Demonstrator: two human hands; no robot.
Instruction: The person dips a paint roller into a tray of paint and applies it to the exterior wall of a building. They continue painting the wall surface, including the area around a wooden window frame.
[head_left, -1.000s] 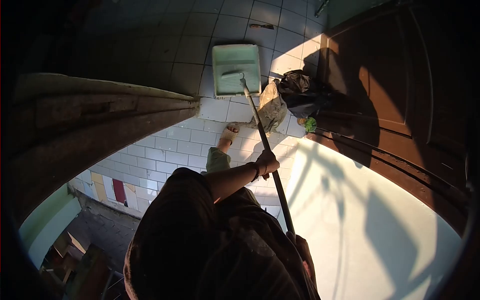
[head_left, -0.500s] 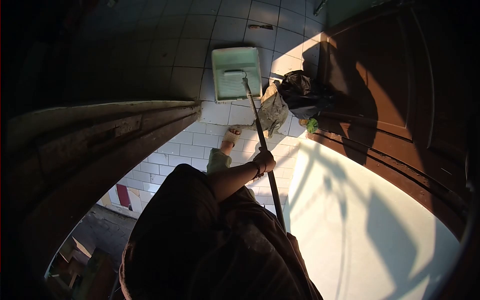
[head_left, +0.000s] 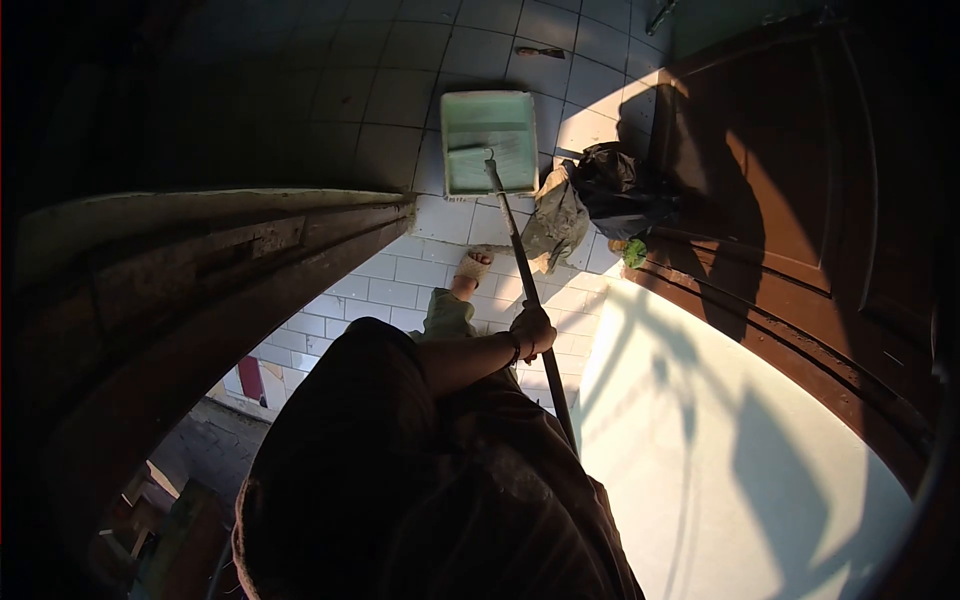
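My left hand [head_left: 534,330], with dark bands at its wrist, is closed around the long dark pole [head_left: 546,366] of a paint roller. The pole runs forward and down to the roller head [head_left: 469,150], which lies in a pale green paint tray [head_left: 447,125] on the tiled floor. Light paint coats the tray's inside. The pole's near end passes out of sight beside my dark clothing [head_left: 370,450]. My right hand is hidden.
A black plastic bag [head_left: 625,190] and a greyish crumpled sheet [head_left: 557,222] lie right of the tray. Beyond it is a scraper-like tool [head_left: 540,52]. A brown wooden door [head_left: 770,170] stands at right, a dark door frame [head_left: 250,245] at left. My sandalled foot [head_left: 472,270] is on tiles.
The roller head has shifted slightly left and nearer to me within the tray. The view has moved a little, so the floor things appear further right. My left hand keeps its grip.
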